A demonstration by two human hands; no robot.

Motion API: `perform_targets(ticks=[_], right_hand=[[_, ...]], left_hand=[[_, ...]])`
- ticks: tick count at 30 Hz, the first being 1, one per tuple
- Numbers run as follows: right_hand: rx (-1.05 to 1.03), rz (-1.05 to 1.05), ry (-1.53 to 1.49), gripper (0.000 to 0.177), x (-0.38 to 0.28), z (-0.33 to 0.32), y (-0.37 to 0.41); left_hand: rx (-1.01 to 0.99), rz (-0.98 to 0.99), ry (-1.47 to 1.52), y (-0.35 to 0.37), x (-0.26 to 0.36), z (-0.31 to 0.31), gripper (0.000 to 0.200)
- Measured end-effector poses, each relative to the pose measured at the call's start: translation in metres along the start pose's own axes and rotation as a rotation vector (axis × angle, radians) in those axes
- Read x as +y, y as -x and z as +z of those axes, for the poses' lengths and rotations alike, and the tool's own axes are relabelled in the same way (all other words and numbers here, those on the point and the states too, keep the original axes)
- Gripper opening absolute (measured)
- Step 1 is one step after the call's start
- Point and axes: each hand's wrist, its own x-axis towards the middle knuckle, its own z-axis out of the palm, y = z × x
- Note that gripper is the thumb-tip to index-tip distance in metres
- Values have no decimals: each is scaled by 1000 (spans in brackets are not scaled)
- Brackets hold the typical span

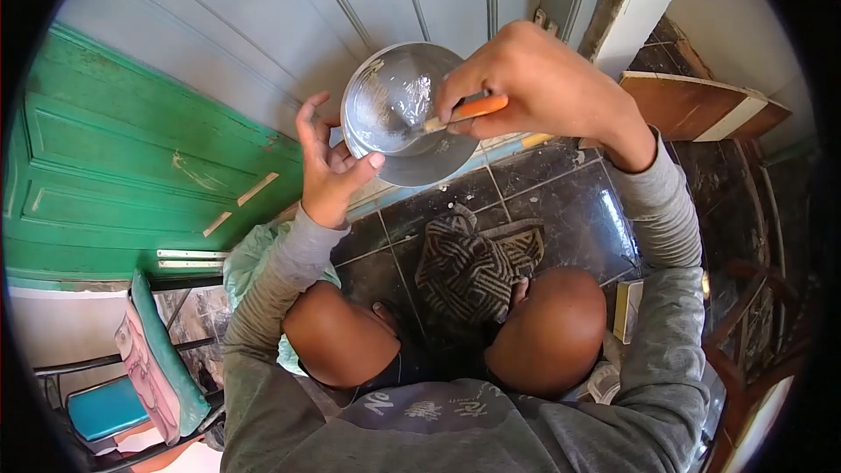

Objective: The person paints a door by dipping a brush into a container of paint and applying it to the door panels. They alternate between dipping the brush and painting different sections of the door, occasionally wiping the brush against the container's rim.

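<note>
My left hand (pixel 333 171) grips a round silver metal bowl (pixel 451 158) by its left rim. The thumb rests on the near edge, and the other fingers are spread along the outside. The bowl is tilted so that its inside faces me, with whitish wet smears on the wall. Closed around an orange-handled paintbrush (pixel 469 111), my right hand (pixel 534 79) reaches over the bowl's right rim. The brush's tip points down and left into the bowl. Fingers partly cover its handle, and its bristles are hard to make out.
Beyond the bowl stands a grey ribbed panel (pixel 263 9), with a green panelled door (pixel 114 158) at left. A patterned cloth (pixel 477 263) lies on dark floor tiles (pixel 561 201) between my knees. A brown board (pixel 683 109) is at right; a chair with cushions (pixel 162 359) stands lower left.
</note>
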Motion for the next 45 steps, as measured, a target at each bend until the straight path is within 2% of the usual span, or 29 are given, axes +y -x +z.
perform_targets(ticks=[5, 8, 9, 13, 16, 19, 26, 29, 33, 39, 42, 45], right_hand=[[-121, -28, 55, 13, 3, 17, -7], [10, 109, -1, 15, -7, 3, 0], [183, 112, -65, 16, -1, 2, 9], [666, 525, -426, 19, -7, 25, 52], [819, 761, -674, 14, 5, 66, 84], [1014, 785, -859, 13, 9, 81, 99], [1226, 785, -923, 14, 29, 103, 114], [1426, 849, -1027, 13, 48, 123, 106], [1638, 707, -1067, 14, 83, 133, 74], [1703, 459, -893, 16, 91, 102, 29], [1556, 482, -586, 18, 102, 153, 31], [1540, 706, -631, 17, 116, 204, 52]], left_hand=[[-2, -44, -1, -1, 0, 3, 101], [8, -40, 12, -2, -6, 0, 101], [15, -42, 17, -2, -7, -1, 101], [71, -70, 62, -2, -13, -5, 98], [115, -148, 84, -3, -24, -9, 92], [136, -202, 90, -3, -28, -7, 89], [242, -230, 57, -6, -29, -14, 83], [278, -218, 39, -6, -27, -19, 80], [292, -187, 31, -4, -19, -18, 77], [269, -159, 127, 1, -12, -31, 83], [288, -203, 143, 2, -15, -39, 82], [269, -200, 151, 2, -14, -36, 81]])
